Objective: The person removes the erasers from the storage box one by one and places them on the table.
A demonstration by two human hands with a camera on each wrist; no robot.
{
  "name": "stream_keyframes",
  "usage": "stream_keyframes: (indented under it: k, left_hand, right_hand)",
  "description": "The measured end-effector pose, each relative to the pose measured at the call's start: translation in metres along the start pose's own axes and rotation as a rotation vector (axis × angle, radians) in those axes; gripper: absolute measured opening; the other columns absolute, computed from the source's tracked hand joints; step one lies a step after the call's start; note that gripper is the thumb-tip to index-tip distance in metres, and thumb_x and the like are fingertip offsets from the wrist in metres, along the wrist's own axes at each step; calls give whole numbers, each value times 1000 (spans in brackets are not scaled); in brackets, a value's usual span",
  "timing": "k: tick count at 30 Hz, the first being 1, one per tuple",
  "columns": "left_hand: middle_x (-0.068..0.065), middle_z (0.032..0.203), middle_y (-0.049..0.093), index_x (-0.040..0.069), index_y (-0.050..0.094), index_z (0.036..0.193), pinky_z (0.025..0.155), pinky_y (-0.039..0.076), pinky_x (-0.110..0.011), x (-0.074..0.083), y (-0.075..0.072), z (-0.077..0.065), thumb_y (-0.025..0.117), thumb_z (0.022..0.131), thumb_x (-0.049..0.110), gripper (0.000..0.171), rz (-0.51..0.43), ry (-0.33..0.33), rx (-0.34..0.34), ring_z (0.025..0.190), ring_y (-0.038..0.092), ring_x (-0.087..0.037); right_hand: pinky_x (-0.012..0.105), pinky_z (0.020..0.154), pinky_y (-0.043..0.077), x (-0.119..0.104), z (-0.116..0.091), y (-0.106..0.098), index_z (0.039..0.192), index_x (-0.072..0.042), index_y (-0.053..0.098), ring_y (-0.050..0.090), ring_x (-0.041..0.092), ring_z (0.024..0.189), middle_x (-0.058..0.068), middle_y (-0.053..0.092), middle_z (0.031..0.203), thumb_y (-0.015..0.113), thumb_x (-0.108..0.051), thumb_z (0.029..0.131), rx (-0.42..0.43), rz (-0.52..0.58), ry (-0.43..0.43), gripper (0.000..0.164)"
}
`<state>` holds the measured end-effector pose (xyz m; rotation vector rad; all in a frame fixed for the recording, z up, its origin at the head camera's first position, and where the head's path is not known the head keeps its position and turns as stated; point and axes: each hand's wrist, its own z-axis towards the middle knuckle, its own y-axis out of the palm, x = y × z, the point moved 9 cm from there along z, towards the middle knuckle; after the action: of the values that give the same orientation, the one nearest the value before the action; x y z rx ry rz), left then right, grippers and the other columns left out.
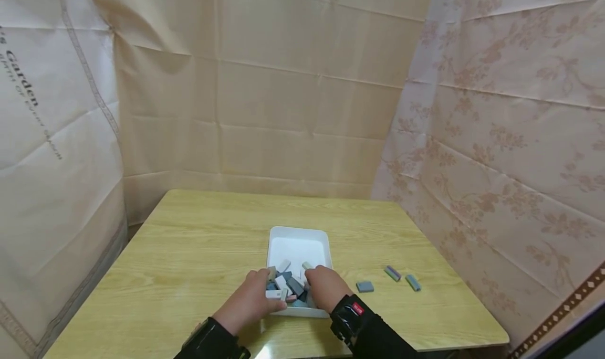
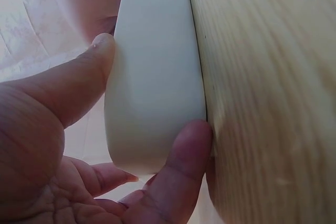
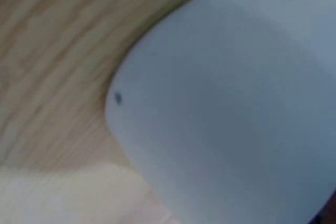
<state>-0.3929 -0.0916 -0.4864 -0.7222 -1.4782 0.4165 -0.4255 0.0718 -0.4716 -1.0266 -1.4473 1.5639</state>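
Observation:
A white tray [image 1: 298, 239] sits on the table, its near half heaped with small rectangular grey, white and blue-grey blocks [image 1: 296, 285]. My left hand [image 1: 252, 296] grips the tray's near left corner. In the left wrist view its thumb [image 2: 104, 51] lies at the rim and another finger [image 2: 191, 142] presses low on the outer wall. My right hand [image 1: 326, 288] reaches over the right side among the blocks, a pale block [image 1: 306, 265] beside its fingers. Its fingertips are hidden, and I cannot tell what they hold. The right wrist view shows only the tray's outer corner [image 3: 210, 108].
Right of the tray lie a grey-blue block [image 1: 365, 286], a purple and green striped block [image 1: 392, 273] and a blue-green block [image 1: 413, 282]. The wooden table [image 1: 212, 233] is enclosed by a beige curtain [image 1: 264, 96] behind and a floral curtain [image 1: 496, 112] to the right.

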Motion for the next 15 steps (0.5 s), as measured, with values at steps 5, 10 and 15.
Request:
stream_keyframes:
  k: [5, 10, 15]
  left_hand:
    - [-24, 131, 57, -4, 48, 153, 94, 53, -54, 0, 1, -1, 96, 78, 37, 99, 6, -8, -4, 103, 58, -28]
    - [-23, 129, 58, -2, 49, 155, 94, 53, -53, 0, 2, 0, 96, 77, 36, 98, 5, -8, -6, 102, 57, -27]
    - [-21, 129, 58, 1, 49, 155, 96, 53, -54, -4, 3, 2, 96, 76, 39, 100, 14, -24, 1, 102, 59, -26]
  right_hand:
    - [30, 66, 47, 0, -1, -3, 94, -16, 72, 51, 10, 70, -3, 62, 80, 75, -2, 93, 20, 29, 6, 14]
    - [30, 67, 47, 3, -6, -10, 99, -15, 72, 52, 12, 72, -2, 61, 85, 72, 1, 93, 16, 112, 49, 17]
    - [32, 72, 51, 11, -18, -33, 112, -14, 74, 54, 13, 78, 2, 63, 96, 77, 1, 88, 78, 191, 60, 29]
